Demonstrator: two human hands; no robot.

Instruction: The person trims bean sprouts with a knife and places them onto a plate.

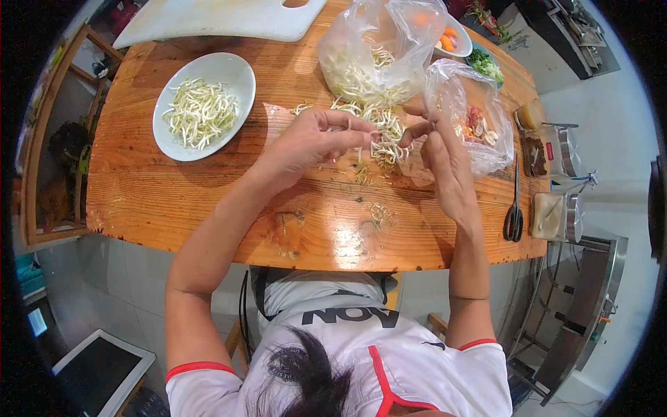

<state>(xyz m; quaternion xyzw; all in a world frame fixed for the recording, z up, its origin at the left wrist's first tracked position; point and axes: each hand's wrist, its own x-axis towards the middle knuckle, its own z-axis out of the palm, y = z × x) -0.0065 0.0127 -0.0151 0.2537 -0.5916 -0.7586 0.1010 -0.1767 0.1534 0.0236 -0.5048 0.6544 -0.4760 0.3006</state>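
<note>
My left hand (306, 144) is closed over the table, its thumb and fingertips pinched together on bean sprouts. Facing it, my right hand (448, 163) has its thumb and fingers curled together; what they hold, if anything, is too small to make out. Between and beneath the hands lies a loose pile of bean sprouts (389, 139), spilling from a clear plastic bag (354, 69) with more sprouts inside. To the left, a white oval plate (165, 132) holds a heap of bean sprouts (200, 112). Small sprout scraps (363, 174) are scattered in front of the pile.
Right of the pile sits another plastic bag (497, 156) with garlic and reddish pieces. Behind are a bowl with orange pieces (448, 42) and chopped greens (485, 66). Black-handled scissors (513, 219) and jars (549, 214) line the right edge. A white cutting board (215, 21) lies at back left.
</note>
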